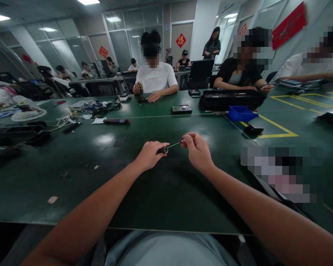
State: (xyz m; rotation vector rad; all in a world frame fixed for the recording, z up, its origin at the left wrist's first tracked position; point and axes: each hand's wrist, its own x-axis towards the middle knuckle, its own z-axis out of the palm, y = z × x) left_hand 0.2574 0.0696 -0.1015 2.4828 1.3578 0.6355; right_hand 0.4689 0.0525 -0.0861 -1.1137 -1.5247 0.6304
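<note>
My left hand (150, 154) is closed round a small dark cylinder (165, 149), whose pale ring-shaped end points to the right. In my right hand (197, 150), the fingers pinch a thin metal rod with a reddish end (182, 142); the exact kind of tool is unclear. The rod slants down to the left, its tip at or close to the cylinder's end. Whether it goes inside, I cannot tell. Both hands are just above the green table (166, 199), and my fingers partly cover both things.
Ahead lie a hard drive (181, 109), a blue bin (242, 113), a long black casing (231, 99) and a dark pen-shaped tool (116, 121). Cables and parts (100, 105) are heaped at the left. A phone-like device (274, 177) lies right. Across the table a person (155, 77) works.
</note>
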